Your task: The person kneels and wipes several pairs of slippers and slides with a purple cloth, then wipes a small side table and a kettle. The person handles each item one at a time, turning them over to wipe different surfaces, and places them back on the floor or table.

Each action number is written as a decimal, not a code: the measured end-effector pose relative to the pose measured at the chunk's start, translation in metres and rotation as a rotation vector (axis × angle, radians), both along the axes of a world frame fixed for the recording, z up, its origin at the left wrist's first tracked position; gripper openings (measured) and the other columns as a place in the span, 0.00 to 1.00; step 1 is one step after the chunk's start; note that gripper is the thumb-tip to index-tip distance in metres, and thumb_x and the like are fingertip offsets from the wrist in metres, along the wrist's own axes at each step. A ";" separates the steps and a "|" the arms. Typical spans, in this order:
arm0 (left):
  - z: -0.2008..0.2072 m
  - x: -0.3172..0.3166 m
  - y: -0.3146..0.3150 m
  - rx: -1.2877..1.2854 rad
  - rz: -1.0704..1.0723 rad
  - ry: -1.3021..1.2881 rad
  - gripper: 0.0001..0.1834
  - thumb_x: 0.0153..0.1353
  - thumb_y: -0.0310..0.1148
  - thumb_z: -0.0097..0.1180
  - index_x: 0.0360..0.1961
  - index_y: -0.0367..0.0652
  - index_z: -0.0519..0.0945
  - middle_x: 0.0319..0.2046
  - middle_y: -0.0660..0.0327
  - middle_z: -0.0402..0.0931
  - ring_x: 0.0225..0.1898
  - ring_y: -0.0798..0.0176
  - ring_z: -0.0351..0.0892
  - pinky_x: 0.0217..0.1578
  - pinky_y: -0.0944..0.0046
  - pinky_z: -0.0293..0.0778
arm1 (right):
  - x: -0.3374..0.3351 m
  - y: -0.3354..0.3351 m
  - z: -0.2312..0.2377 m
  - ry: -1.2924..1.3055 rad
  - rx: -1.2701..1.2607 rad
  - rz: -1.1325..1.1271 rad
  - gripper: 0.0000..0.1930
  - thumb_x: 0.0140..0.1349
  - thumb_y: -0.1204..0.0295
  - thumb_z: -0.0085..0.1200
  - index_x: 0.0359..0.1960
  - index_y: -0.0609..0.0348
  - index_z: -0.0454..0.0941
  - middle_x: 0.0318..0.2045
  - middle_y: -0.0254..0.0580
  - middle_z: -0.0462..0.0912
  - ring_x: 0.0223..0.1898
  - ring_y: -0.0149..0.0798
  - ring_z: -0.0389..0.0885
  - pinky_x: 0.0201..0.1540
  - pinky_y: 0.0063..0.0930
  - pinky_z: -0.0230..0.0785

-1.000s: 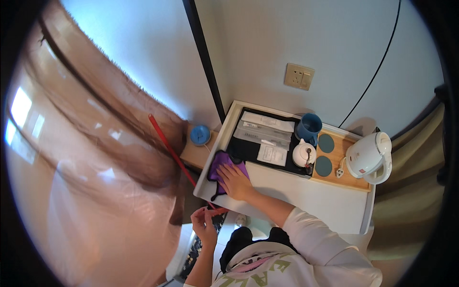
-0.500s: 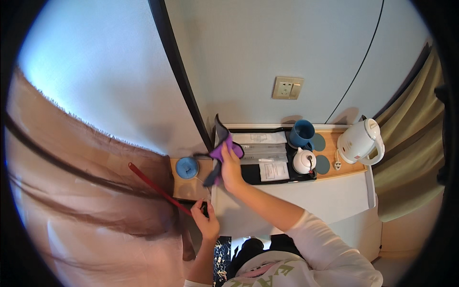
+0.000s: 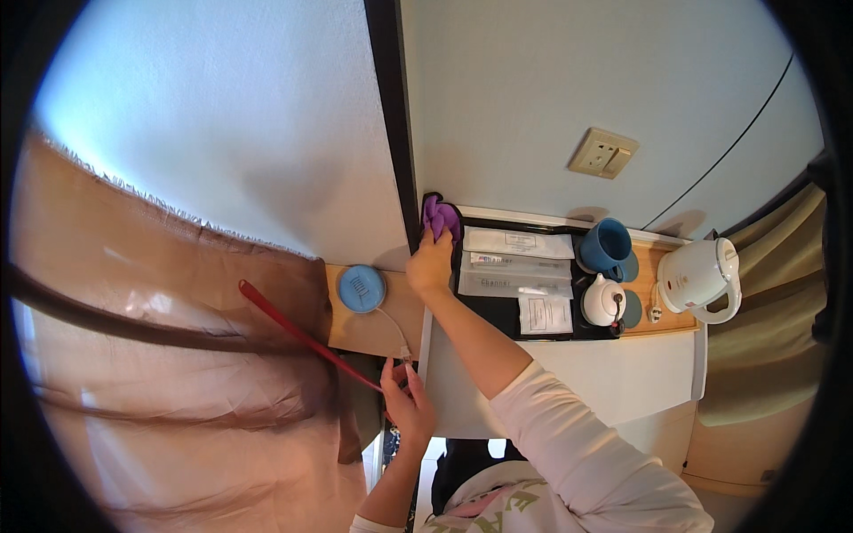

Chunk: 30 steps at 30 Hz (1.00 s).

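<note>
My right hand [image 3: 432, 266] presses a bunched purple cloth [image 3: 442, 217] with dark edging into the far left corner of the white desk, beside the black tray. Its fingers are closed on the cloth. Lower down, at the desk's left side, my left hand [image 3: 409, 401] has curled fingers. A white cable [image 3: 395, 330] runs from a blue round device [image 3: 362, 289] and ends in a plug at those fingertips. Whether the fingers grip the plug or something else is hidden. A red rod [image 3: 298, 332] slants past the left hand, its lower end partly behind it.
On the black tray [image 3: 487, 314] lie several white packets. A blue mug [image 3: 606, 246], a small white teapot [image 3: 603, 304] and a white electric kettle [image 3: 696, 278] stand to the right. A brown sheer curtain [image 3: 178, 355] hangs at left; a socket plate [image 3: 603, 153] is on the wall.
My right hand has moved from above the tray's left end into the far corner, bunching the cloth there. The left hand has shifted toward the cable plug. The view has turned slightly.
</note>
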<state>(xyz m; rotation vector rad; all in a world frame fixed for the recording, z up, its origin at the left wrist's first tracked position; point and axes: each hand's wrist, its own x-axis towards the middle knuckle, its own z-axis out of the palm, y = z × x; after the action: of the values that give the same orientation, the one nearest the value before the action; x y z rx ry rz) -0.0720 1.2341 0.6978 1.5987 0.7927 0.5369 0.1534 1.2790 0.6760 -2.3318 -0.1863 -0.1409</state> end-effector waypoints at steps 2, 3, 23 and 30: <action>0.001 0.000 -0.001 0.060 0.029 -0.037 0.24 0.65 0.33 0.46 0.59 0.32 0.59 0.45 0.51 0.69 0.43 0.61 0.71 0.40 0.66 0.71 | -0.013 -0.003 -0.002 0.068 -0.079 0.041 0.25 0.55 0.77 0.45 0.58 0.65 0.60 0.58 0.61 0.57 0.56 0.60 0.61 0.54 0.44 0.63; 0.000 0.000 -0.001 0.081 0.039 -0.088 0.25 0.65 0.33 0.46 0.59 0.32 0.59 0.46 0.50 0.68 0.44 0.60 0.71 0.40 0.66 0.71 | -0.022 -0.005 -0.004 0.135 -0.080 0.070 0.26 0.56 0.76 0.46 0.59 0.67 0.59 0.58 0.62 0.56 0.57 0.61 0.60 0.54 0.44 0.64; 0.109 -0.012 0.012 0.585 -0.198 -0.361 0.13 0.56 0.26 0.53 0.43 0.35 0.76 0.48 0.48 0.70 0.53 0.47 0.68 0.58 0.51 0.59 | -0.153 -0.122 0.080 0.277 0.437 0.673 0.28 0.63 0.62 0.45 0.63 0.59 0.56 0.61 0.62 0.55 0.63 0.60 0.53 0.63 0.41 0.48; 0.053 0.034 0.037 0.503 -0.607 0.200 0.37 0.61 0.49 0.49 0.62 0.32 0.57 0.61 0.38 0.55 0.63 0.39 0.56 0.61 0.49 0.52 | -0.168 -0.136 0.058 0.304 0.330 0.764 0.30 0.56 0.70 0.52 0.61 0.62 0.59 0.64 0.62 0.52 0.67 0.60 0.45 0.67 0.44 0.40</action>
<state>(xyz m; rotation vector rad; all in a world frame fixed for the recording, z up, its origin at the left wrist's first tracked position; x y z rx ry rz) -0.0375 1.2716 0.7505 2.2661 0.2808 0.1333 -0.0143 1.1432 0.7342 -1.7852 -0.8098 0.5171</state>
